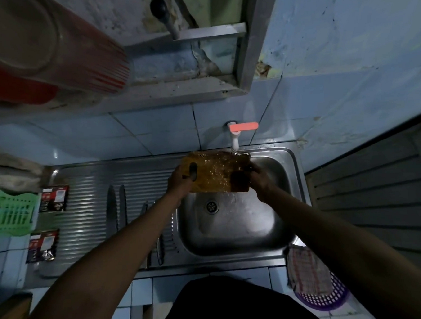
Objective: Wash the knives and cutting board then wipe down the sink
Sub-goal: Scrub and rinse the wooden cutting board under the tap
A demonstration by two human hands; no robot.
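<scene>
Head view: cutting board (217,170) gripped between left hand (180,183) and right hand (260,181).

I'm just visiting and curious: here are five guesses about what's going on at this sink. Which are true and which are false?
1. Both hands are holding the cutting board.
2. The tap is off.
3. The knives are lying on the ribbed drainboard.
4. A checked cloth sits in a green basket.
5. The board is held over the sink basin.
1. True: the left hand and the right hand grip the ends of the cutting board.
2. False: water runs from the tap onto the board.
3. True: the knives lie on the drainboard.
4. False: the checked cloth sits in a purple basket.
5. True: it is above the sink basin.
</scene>
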